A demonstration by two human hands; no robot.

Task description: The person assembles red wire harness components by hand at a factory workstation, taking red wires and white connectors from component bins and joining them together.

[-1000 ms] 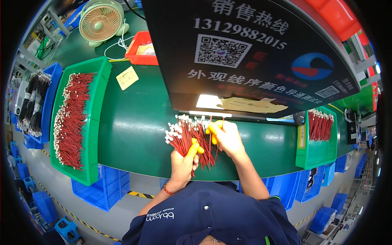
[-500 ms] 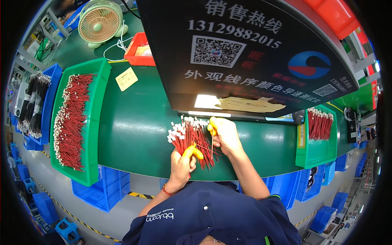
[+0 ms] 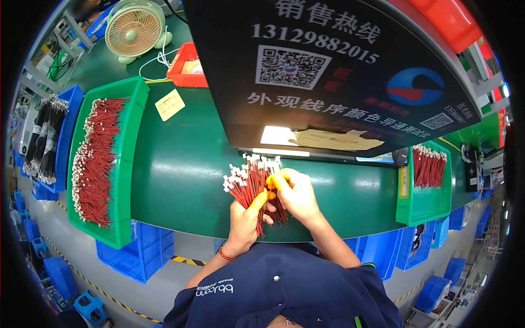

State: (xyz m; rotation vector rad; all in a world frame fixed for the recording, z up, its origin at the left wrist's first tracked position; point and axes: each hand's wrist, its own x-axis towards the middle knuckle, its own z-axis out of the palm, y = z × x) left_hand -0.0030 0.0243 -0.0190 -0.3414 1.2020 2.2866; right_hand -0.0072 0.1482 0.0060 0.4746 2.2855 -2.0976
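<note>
My left hand [image 3: 244, 221], with yellow finger covers on some fingertips, is closed around a bundle of red wires [image 3: 252, 186] with white connectors at their far ends. The connectors fan out beyond the hand, and loose wire ends hang below it toward the table edge. From the right, my right hand [image 3: 297, 197], also wearing yellow finger covers, pinches at the bundle's right side. Its fingertips press on the wires just below the connectors. Exactly how many wires it grips is hidden.
A green tray [image 3: 141, 117] filled with similar wires stands at the left; another green tray [image 3: 445, 202] with fewer wires is at the right. Overhead hangs a large black panel [image 3: 235, 109]. A fan [image 3: 131, 34], a red bin [image 3: 174, 75] and a yellow note [image 3: 170, 105] sit on the green table [image 3: 180, 164].
My right hand has moved left and slightly nearer, from beside the bundle onto its right side. The left hand still holds the wires, its thumb now further up along them.
</note>
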